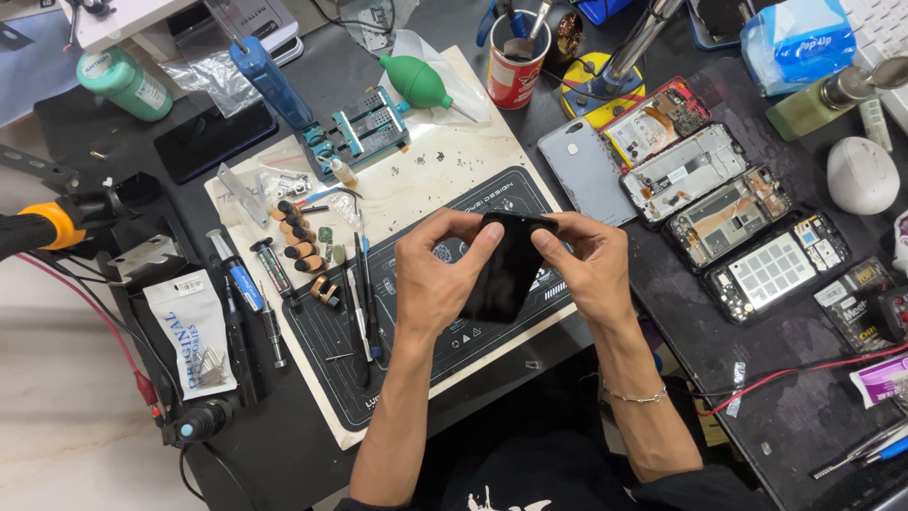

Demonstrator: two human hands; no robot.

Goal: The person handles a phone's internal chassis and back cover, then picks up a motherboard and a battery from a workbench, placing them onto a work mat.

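Hands (515, 274) around glossy black phone (506, 270)

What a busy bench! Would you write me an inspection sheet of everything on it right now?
Surface: dark bench with a pale work mat carrying a black printed panel.
Job's things: black phone, dark screen facing up, raised above the mat.
Clutter: opened phones at right, grey back cover, green air blower, red cup, screwdrivers, green bottle, tissue pack.
Grippers: left hand and right hand both grip the phone, fingers on its top edge.
Cables: red wire at right; red lead at left.
Surroundings: pale floor at left.
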